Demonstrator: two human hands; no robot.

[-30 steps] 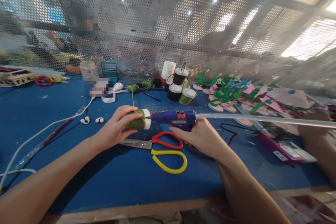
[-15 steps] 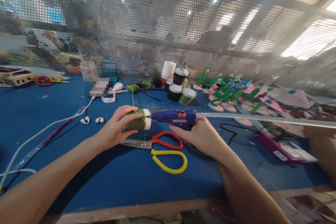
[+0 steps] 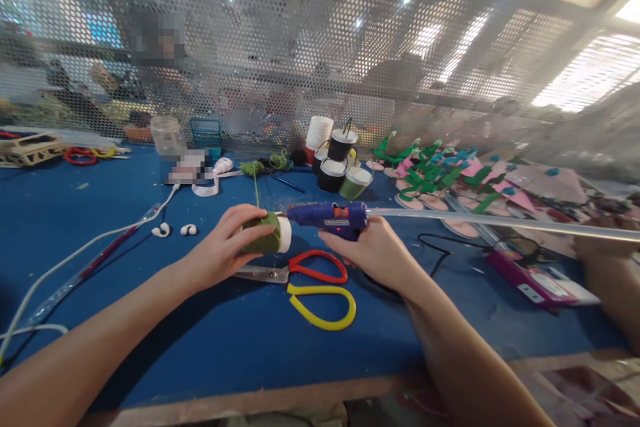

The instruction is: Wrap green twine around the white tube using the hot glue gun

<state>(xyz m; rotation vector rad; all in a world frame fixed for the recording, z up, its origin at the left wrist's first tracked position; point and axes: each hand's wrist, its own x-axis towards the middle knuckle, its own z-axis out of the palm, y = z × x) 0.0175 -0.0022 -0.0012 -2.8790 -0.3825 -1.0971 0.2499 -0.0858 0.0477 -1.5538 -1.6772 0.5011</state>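
Note:
My left hand (image 3: 231,243) is closed round a paper cup (image 3: 285,235) lying on its side, wrapped in green yarn (image 3: 267,233) with a white rim left bare. A strand of that yarn runs back to a green ball (image 3: 251,168). In my right hand (image 3: 376,250) is a blue hot glue gun (image 3: 336,217), a long clear glue stick (image 3: 490,219) sticking out of its back. The gun's nozzle is at the far side of the cup, by the rim; whether it touches cannot be seen. Scissors (image 3: 320,290) with one red and one yellow handle lie below both hands.
Wrapped cups (image 3: 332,175) and a white cup stack (image 3: 319,133) stand at the back. Green and pink craft pieces (image 3: 440,177) spread to the right, near a purple power strip (image 3: 530,277) and another person's arm (image 3: 607,273). Earbuds (image 3: 162,230) and a white cable (image 3: 95,233) lie left.
The cup has shifted slightly right and turned a little in my left hand. The glue gun has moved slightly left and up, its nozzle now toward the cup's far side.

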